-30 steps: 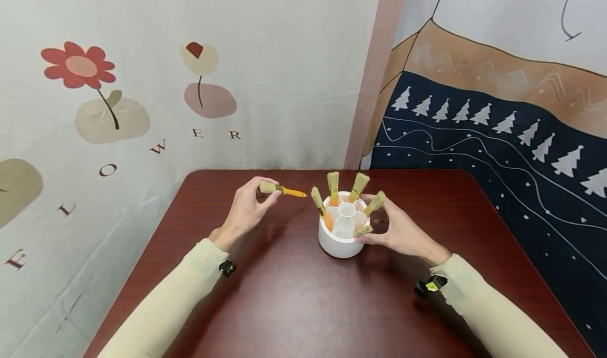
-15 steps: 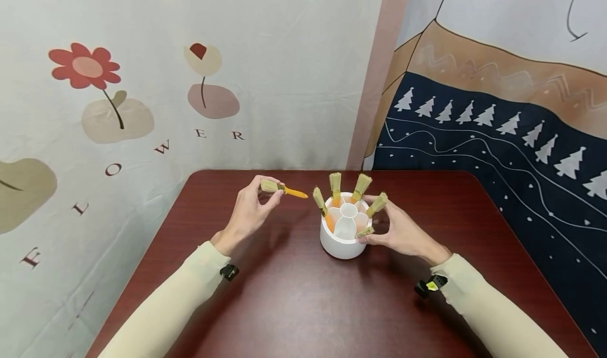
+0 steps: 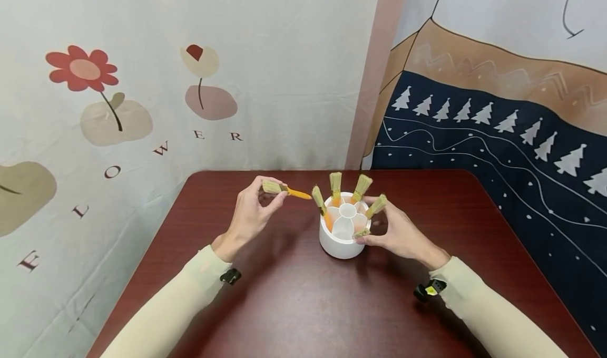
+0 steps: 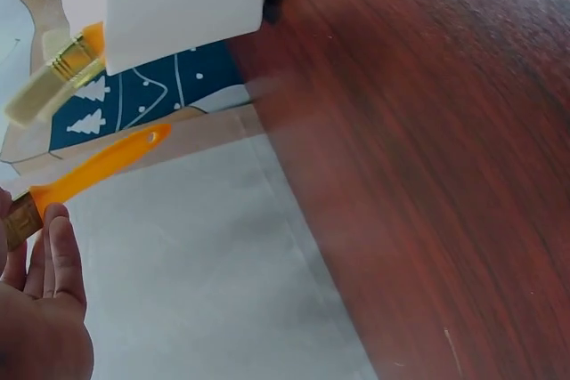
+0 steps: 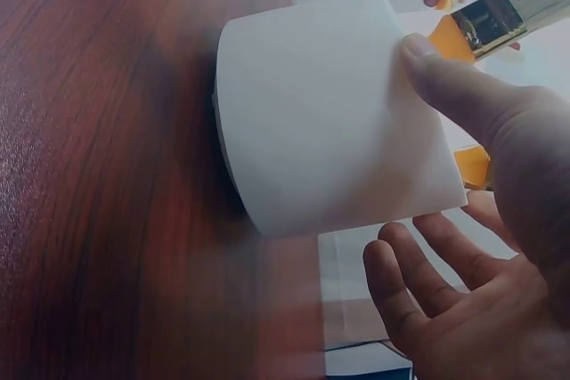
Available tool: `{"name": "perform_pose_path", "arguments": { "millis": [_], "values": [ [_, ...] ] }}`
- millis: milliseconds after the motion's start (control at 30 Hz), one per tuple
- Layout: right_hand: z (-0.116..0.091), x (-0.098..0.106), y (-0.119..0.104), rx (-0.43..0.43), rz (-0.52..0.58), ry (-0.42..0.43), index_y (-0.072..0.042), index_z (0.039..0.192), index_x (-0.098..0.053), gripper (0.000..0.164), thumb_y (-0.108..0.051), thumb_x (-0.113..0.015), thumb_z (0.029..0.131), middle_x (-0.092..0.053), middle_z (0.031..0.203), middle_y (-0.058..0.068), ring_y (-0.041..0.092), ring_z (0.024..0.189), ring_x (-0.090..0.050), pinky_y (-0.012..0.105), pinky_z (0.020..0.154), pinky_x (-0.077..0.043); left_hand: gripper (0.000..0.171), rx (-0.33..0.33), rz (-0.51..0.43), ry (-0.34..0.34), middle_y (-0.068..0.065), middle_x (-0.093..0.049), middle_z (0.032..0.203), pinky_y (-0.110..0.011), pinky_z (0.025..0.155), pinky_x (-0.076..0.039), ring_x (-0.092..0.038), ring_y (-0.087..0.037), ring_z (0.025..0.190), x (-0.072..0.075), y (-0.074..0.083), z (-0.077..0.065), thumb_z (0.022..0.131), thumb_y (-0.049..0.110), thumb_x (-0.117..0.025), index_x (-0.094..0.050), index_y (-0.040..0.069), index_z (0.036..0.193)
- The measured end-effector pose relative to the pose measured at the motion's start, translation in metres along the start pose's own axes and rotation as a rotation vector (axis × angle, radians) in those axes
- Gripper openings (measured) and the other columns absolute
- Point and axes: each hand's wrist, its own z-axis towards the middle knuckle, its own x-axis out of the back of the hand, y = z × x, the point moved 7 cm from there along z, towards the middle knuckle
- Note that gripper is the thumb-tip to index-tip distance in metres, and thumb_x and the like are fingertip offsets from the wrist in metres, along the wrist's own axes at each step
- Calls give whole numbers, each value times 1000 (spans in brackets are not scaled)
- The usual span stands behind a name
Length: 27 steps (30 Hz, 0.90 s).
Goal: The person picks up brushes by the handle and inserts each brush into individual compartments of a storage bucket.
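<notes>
In the head view my left hand (image 3: 250, 210) pinches a paintbrush (image 3: 299, 194) near its metal band, clear above the table. Its pale bristles lie toward the palm. The yellow-orange handle points right, its tip close to the white round divided holder (image 3: 341, 248). Several similar brushes stand in the holder's compartments with bristles up, among them a leaning brush (image 3: 317, 199) on the left side. My right hand (image 3: 403, 232) holds the holder at its right side. In the right wrist view the thumb (image 5: 450, 77) presses at the rim, while the other fingers spread along the side.
The holder stands on a dark red-brown table (image 3: 294, 305), toward its far side. Behind the table hangs a pale curtain (image 3: 294, 84) printed with flowers, and on the right a dark blue cloth (image 3: 455, 142) with white trees.
My left hand has moved slightly to the right, bringing the brush handle's tip nearer the holder. My right hand keeps its hold, and the holder stays almost in place.
</notes>
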Motion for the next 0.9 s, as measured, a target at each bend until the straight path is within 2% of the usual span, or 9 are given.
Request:
{"name": "perform_pose_path", "arguments": {
  "millis": [300,567,667,900],
  "values": [
    [-1,-1,-6,5,2,34,-15,169,-52,103,-39,-108,86,-65,165,12,27,122,-79,49,106,-70,19,-46,-43,-1,-12,-83,121,-17,83,-66,-80,-4,96,2,8,-2,106,4,-84,-72,4,121],
    [-5,-3,-10,-9,-17,57,-14,166,-53,103,-38,-109,84,-65,165,12,28,124,-78,45,103,-71,15,-65,-57,13,-10,-83,118,-17,77,-65,-81,-15,88,4,18,-7,108,6,-82,-72,5,119],
    [-5,-3,-12,-13,-25,70,-13,164,-54,101,-37,-110,83,-65,164,12,27,123,-79,44,102,-72,15,-78,-65,22,-9,-83,116,-18,75,-65,-80,-14,86,4,25,-8,107,5,-83,-72,6,119],
    [-5,-5,-18,-32,-42,93,-13,155,-57,93,-37,-110,82,-65,165,12,25,116,-81,45,100,-72,15,-126,-132,34,-9,-83,110,-17,78,-65,-80,-3,88,-1,38,-12,104,1,-83,-74,5,114]
  ]
}}
